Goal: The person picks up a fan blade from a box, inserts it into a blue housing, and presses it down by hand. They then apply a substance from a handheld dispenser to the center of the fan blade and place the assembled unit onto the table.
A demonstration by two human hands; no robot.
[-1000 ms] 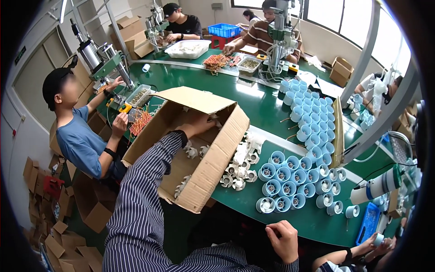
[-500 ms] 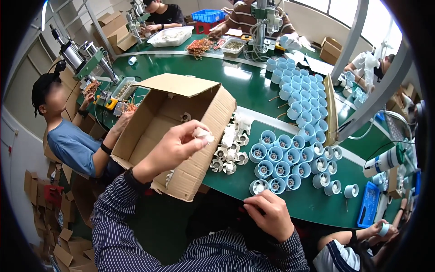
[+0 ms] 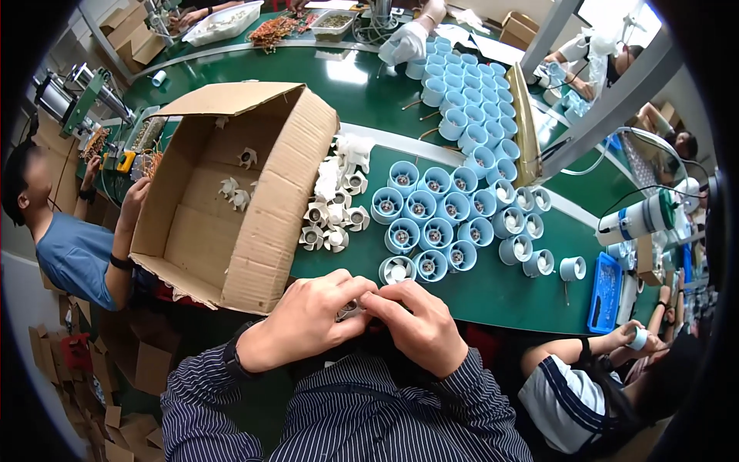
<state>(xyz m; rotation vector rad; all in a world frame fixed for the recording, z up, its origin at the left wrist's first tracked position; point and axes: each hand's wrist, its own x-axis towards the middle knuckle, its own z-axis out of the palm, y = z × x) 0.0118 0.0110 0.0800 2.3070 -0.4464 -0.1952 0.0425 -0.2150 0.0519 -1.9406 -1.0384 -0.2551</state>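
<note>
Close to my body at the table's front edge, my left hand (image 3: pixel 300 319) is closed around a small white fan impeller (image 3: pixel 349 310), mostly hidden by the fingers. My right hand (image 3: pixel 423 327) meets it there, thumb and forefinger pinched at the impeller's side. Left of my hands stands an open cardboard box (image 3: pixel 281 196) with a few loose impellers (image 3: pixel 234 194) inside. A pile of white impellers (image 3: pixel 336 215) lies along the box's right side. Just beyond my right hand are light blue round housings (image 3: pixel 436 233); the nearest housing (image 3: pixel 397 270) has a white impeller in it.
More blue housings (image 3: pixel 462 96) stand in rows toward the back, where a co-worker's gloved hand (image 3: pixel 406 42) reaches in. A blue tray (image 3: pixel 606 292) lies at the right edge. Co-workers sit at left and right; a metal post (image 3: pixel 593 100) rises at the right.
My left hand has come down from in front of the box, bringing the impeller to my right hand. The view has shifted, and a gloved hand now shows at the far housings.
</note>
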